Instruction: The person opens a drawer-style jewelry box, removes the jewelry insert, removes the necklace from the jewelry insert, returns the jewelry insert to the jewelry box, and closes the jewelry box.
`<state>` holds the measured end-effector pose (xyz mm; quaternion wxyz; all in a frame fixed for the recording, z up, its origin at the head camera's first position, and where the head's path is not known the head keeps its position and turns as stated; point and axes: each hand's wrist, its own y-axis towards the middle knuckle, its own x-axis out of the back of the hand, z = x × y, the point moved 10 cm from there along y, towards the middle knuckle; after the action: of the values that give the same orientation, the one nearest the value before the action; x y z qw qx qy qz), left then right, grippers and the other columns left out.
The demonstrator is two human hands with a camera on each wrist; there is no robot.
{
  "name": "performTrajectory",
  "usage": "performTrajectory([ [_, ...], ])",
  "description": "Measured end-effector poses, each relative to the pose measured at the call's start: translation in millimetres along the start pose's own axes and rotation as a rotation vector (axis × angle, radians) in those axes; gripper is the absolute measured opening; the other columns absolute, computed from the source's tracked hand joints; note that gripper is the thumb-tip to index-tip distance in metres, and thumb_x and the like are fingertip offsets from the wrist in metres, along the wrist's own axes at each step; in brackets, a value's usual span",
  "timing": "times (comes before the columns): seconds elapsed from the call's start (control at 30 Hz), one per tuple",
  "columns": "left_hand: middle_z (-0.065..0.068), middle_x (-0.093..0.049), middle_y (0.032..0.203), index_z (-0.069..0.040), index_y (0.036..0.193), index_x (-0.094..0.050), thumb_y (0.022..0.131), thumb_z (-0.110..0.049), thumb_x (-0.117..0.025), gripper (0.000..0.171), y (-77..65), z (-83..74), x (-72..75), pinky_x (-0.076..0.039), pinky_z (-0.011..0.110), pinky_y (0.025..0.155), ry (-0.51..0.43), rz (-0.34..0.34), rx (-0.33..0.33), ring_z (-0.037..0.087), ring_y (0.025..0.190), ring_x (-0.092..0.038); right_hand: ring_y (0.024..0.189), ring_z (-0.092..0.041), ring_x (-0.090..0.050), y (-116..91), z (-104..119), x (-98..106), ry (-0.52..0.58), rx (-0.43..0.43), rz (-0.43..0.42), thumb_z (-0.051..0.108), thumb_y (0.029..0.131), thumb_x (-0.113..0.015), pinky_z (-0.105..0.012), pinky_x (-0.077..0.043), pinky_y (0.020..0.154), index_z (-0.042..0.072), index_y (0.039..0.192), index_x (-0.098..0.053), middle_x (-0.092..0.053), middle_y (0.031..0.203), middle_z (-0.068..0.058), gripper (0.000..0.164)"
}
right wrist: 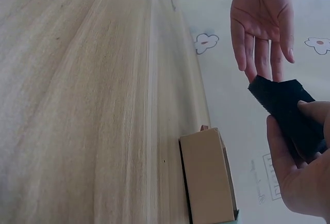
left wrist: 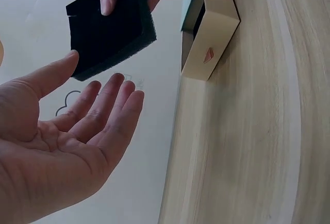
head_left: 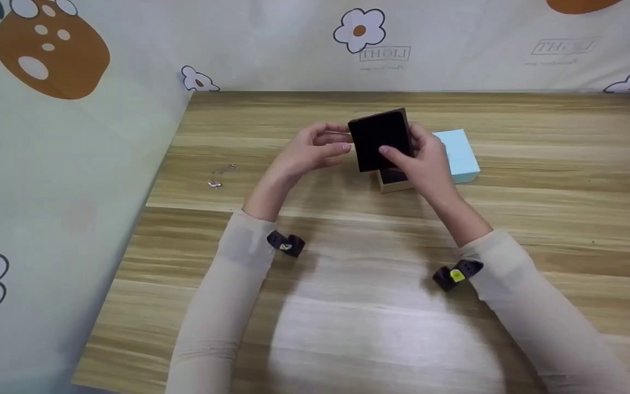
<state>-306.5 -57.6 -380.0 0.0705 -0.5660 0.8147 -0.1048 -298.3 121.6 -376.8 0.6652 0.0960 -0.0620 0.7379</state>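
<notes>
My right hand [head_left: 427, 158] pinches a square black foam pad [head_left: 372, 134], with the thumb on its face and the fingers behind. A small slit shows at one edge of the pad [left wrist: 105, 33] in the left wrist view. My left hand [head_left: 315, 148] is beside the pad's left edge, palm up and fingers extended; whether its thumb touches the pad I cannot tell. Below the pad, a beige box drawer [head_left: 394, 186] stands partly out of its light blue sleeve [head_left: 460, 156]. The drawer's front [left wrist: 214, 43] carries a small ribbon tab.
A small piece of shiny jewellery, apparently a thin chain [head_left: 215, 184], lies on the wood-grain table [head_left: 348, 262] left of my left hand. A patterned sheet [head_left: 271, 49] hangs behind the table and along its left side.
</notes>
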Motion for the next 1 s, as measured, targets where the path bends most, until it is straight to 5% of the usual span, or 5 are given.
performTrajectory([
  [0.47, 0.022, -0.054, 0.141, 0.001, 0.141, -0.044, 0.094, 0.0, -0.062, 0.05, 4.6, 1.8, -6.4, -0.048, 0.047, 0.109, -0.093, -0.02, 0.024, 0.028, 0.119, -0.061, 0.094, -0.005, -0.068, 0, 2, -9, 0.012, 0.018, 0.031, 0.015, 0.091, -0.072, -0.019, -0.06, 0.074, 0.0, 0.128, -0.058, -0.069, 0.118, -0.02, 0.043],
  [1.0, 0.008, -0.061, 0.112, -0.001, 0.135, -0.051, 0.096, 0.003, -0.06, 0.04, 5.9, 2.6, -6.2, -0.059, 0.038, 0.094, -0.108, -0.032, 0.026, 0.02, 0.102, -0.064, 0.103, -0.015, -0.065, 0, 4, -14, -0.046, 0.007, 0.082, 0.015, 0.091, -0.072, -0.015, -0.056, 0.077, 0.0, 0.13, -0.057, -0.068, 0.121, -0.02, 0.044],
])
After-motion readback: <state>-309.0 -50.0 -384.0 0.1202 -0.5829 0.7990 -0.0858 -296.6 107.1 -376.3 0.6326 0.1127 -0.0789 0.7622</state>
